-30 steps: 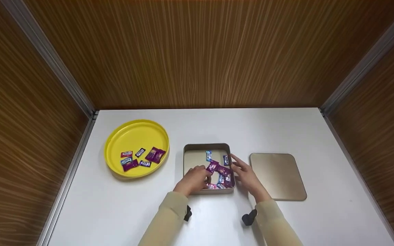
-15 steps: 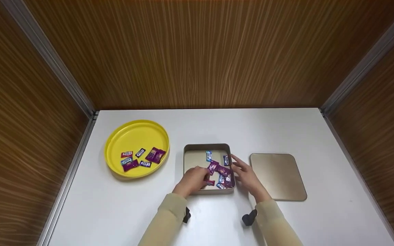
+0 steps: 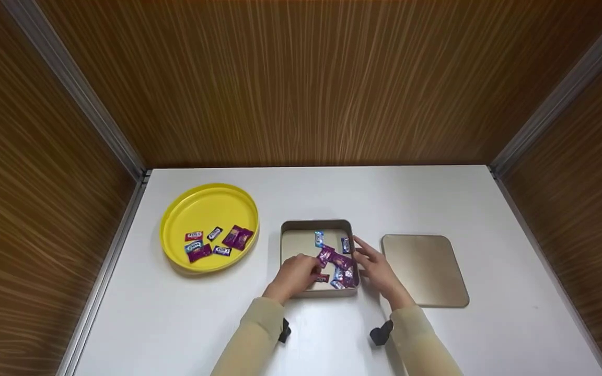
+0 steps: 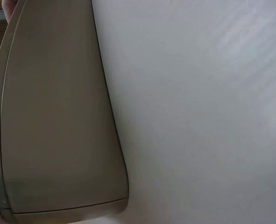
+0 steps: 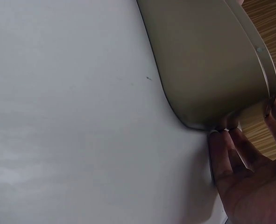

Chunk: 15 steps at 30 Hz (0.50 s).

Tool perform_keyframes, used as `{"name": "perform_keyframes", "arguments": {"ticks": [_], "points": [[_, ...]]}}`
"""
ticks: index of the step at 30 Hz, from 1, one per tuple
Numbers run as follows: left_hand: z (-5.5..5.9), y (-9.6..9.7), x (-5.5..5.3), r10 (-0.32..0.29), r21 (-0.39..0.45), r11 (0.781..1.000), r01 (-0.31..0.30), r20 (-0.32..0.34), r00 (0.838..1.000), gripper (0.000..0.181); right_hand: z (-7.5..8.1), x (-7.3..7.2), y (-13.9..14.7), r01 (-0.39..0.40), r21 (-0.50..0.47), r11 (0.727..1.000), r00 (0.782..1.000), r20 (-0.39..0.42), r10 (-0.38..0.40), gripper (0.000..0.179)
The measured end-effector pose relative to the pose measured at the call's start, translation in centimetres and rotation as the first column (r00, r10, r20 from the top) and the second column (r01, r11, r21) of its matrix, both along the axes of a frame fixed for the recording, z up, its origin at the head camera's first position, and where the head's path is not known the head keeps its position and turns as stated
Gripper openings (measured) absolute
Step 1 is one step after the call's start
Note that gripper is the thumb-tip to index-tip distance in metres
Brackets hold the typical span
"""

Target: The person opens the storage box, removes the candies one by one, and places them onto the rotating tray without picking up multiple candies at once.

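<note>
A shallow square tin [image 3: 294, 239] stands on the white table, with several wrapped candies lying mostly in its right half. My left hand [image 3: 294, 272] reaches over the tin's left front, fingers curled down inside it. A small red candy [image 3: 322, 278] shows at its fingertips, pinched between them and partly hidden. Purple candies [image 3: 340, 261] lie just beyond those fingers. On the right, my right hand [image 3: 377, 270] rests its extended fingers [image 5: 220, 154] against the tin's outer wall. The left wrist view shows mainly the tin's front wall [image 4: 58, 112]; that hand's fingers are hidden there.
A yellow round tray [image 3: 209, 206] at the left bears several wrapped candies. Right of the tin lies a flat square lid [image 3: 426, 269], beside the right forearm. Wood-grain panels [image 3: 301, 83] enclose the table [image 3: 363, 193] at the back and sides.
A pink-and-white candy by the tin's front wall is no longer seen; the red candy now shows at the left fingertips. The left hand shifted slightly. The right hand and tin stayed put.
</note>
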<state>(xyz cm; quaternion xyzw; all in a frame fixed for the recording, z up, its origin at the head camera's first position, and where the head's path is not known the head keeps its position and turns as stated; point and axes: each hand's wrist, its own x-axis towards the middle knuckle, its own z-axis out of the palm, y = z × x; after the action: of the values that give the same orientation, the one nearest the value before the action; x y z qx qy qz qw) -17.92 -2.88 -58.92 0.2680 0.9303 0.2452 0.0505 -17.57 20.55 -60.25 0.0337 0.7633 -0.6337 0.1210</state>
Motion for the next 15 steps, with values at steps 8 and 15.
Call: {"name": "perform_keyframes", "arguments": {"ticks": [8,15], "points": [[0.16,0.20,0.14,0.016,0.017,1.000,-0.016,-0.036,0.999,0.007,0.19,0.06,-0.04,0.012,0.008,1.000,1.000,-0.008,-0.011,0.051],[0.57,-0.21,0.35,0.022,0.026,0.999,-0.020,-0.066,0.998,0.004,0.20,0.17,0.00,0.008,0.006,1.000,1.000,-0.004,-0.008,0.051]]}}
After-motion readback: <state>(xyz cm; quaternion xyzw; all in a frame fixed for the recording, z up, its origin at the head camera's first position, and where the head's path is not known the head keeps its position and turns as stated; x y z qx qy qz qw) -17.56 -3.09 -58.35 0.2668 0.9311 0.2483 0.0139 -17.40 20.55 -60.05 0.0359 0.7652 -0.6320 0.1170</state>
